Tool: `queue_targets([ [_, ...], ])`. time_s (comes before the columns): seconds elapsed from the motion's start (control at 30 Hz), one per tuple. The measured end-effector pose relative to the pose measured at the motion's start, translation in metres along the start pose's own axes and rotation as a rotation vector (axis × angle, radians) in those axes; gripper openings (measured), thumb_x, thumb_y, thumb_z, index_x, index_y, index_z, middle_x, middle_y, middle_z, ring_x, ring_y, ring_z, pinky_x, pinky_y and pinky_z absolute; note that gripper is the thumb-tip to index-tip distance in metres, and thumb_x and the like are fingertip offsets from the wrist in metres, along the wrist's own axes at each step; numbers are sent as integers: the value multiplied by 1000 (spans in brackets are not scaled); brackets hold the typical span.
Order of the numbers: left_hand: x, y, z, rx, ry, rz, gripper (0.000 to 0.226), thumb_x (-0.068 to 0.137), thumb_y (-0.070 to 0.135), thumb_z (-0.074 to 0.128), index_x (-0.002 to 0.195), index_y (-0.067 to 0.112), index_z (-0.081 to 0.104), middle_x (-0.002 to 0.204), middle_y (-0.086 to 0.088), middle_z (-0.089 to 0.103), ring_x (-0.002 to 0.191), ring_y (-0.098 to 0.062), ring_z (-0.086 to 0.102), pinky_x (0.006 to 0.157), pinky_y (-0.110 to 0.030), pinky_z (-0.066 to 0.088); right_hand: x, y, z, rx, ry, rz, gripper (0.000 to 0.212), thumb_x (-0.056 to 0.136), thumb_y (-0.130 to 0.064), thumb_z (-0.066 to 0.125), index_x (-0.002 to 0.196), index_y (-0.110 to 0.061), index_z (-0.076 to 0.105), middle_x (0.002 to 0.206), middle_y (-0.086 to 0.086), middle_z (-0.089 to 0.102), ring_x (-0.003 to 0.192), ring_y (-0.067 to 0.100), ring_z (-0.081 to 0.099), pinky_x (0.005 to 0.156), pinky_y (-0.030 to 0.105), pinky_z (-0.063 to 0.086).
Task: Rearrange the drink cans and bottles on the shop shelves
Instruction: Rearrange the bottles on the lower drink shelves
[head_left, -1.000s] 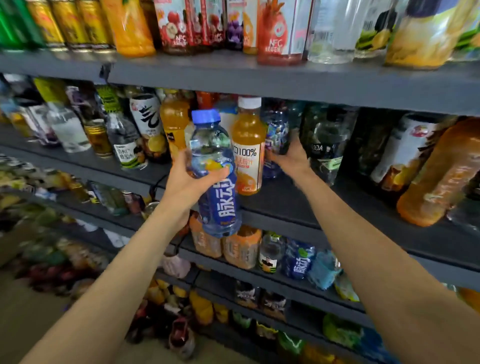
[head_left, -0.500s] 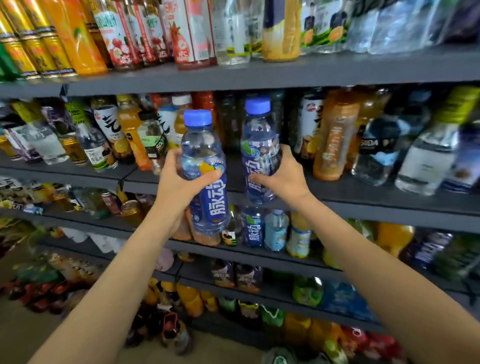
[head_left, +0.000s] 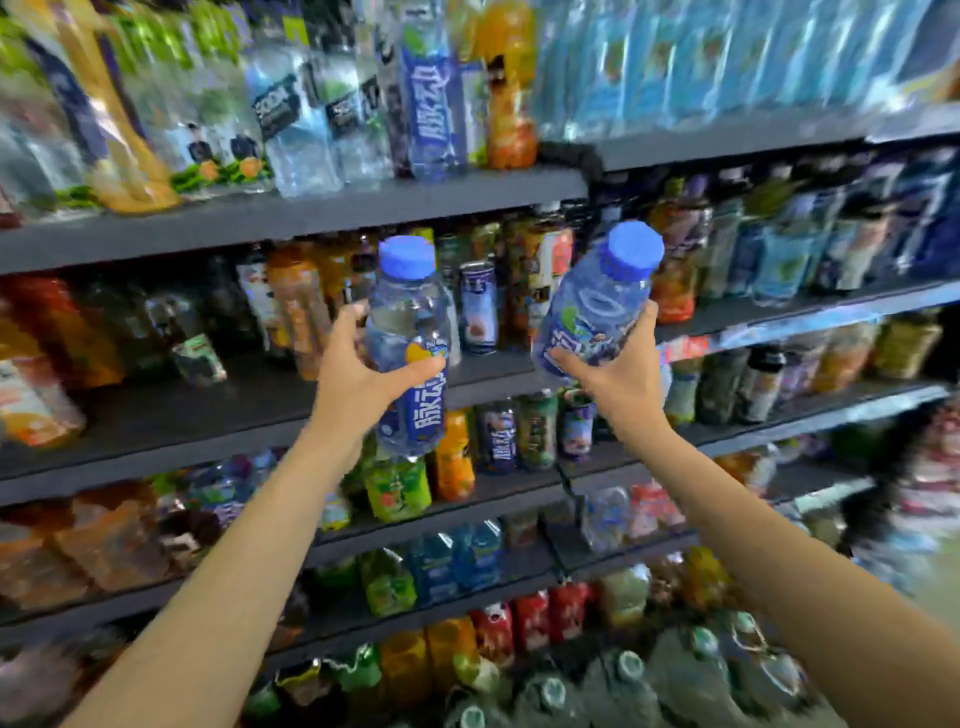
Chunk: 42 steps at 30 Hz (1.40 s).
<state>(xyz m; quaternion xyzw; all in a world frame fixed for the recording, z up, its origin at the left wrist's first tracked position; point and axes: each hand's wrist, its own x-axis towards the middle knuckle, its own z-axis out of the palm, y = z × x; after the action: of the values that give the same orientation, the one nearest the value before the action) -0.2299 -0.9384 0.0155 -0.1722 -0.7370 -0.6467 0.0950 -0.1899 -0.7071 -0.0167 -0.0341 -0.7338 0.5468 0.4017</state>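
Observation:
My left hand (head_left: 358, 379) grips a clear blue-capped drink bottle (head_left: 408, 322) with a blue label, held upright in front of the shelves. My right hand (head_left: 623, 374) grips a second blue-capped bottle (head_left: 597, 306) of the same kind, tilted with its cap leaning right. Both bottles are off the shelves, side by side at about the height of the second shelf (head_left: 218, 395). A matching blue-label bottle (head_left: 434, 109) stands on the top shelf (head_left: 311, 213).
Dark grey shelves run across the view, packed with orange juice bottles (head_left: 298, 306), cans (head_left: 478, 306), water bottles (head_left: 296, 119) and green drinks (head_left: 397, 488). A bare stretch of the second shelf lies left of my left hand. The picture is blurred at the edges.
My right hand has pulled the second blue-capped bottle off the shelf and tilted it to the right. The view has swung right along the shelves; the left hand still holds its bottle.

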Motion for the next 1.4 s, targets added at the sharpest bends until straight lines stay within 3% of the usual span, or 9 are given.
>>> queue_targets([
  [0.2,31,1,131,-23,-142,24,75,65,15,81,130,17,44,130,2,55,113,-15,57,88,-33,52,53,56,-115,-69,78,18,71,72,0,77,128,-4,35,120,0,50,104,7,53,72,-3,40],
  [0.33,53,3,222,-37,-146,-3,69,73,13,77,132,25,43,120,19,53,101,3,54,74,-14,47,105,106,-181,-184,-18,36,69,72,-6,78,127,-9,36,116,-7,49,107,10,51,81,11,43],
  [0.43,76,-2,273,-38,-116,-41,75,72,13,78,137,22,41,133,4,53,117,-14,52,85,-27,49,143,133,-212,-253,-80,41,72,73,-11,78,131,-10,36,122,-4,50,107,8,48,87,25,43],
  [0.6,100,-6,322,-6,-47,-87,72,77,8,73,137,26,38,127,12,48,116,-8,46,89,-29,42,192,169,-224,-284,-131,-2,69,73,-8,78,130,-10,38,124,4,52,113,18,51,77,10,34],
  [0.87,131,-11,346,-15,74,-268,78,77,20,75,142,27,31,130,10,47,119,-16,49,95,-41,45,244,200,-211,-274,-245,94,66,78,-10,74,132,-8,37,127,9,53,116,26,51,83,26,38],
  [1.07,134,-11,346,-32,86,-287,69,80,17,72,138,27,35,125,9,52,109,-12,51,81,-33,43,260,217,-202,-462,-194,183,76,84,-24,69,141,0,25,139,19,30,128,32,33,98,32,30],
  [1.2,128,-8,339,-45,119,-302,63,80,14,71,133,23,38,116,10,56,100,-11,52,70,-25,42,254,211,-201,-534,-48,83,71,84,-17,69,139,2,28,136,22,29,125,35,33,99,34,32],
  [1.3,125,-5,326,-32,136,-313,59,81,13,70,131,21,40,116,6,57,90,-8,54,62,-22,38,227,185,-190,-391,123,-192,51,84,-10,67,128,1,42,126,19,39,115,29,43,97,29,37],
  [1.4,125,-3,313,23,130,-331,49,81,14,70,121,23,42,102,10,56,88,-9,52,71,-29,42,205,161,-152,-233,-267,-278,44,86,-10,65,125,0,45,118,11,48,109,19,49,93,20,38],
])
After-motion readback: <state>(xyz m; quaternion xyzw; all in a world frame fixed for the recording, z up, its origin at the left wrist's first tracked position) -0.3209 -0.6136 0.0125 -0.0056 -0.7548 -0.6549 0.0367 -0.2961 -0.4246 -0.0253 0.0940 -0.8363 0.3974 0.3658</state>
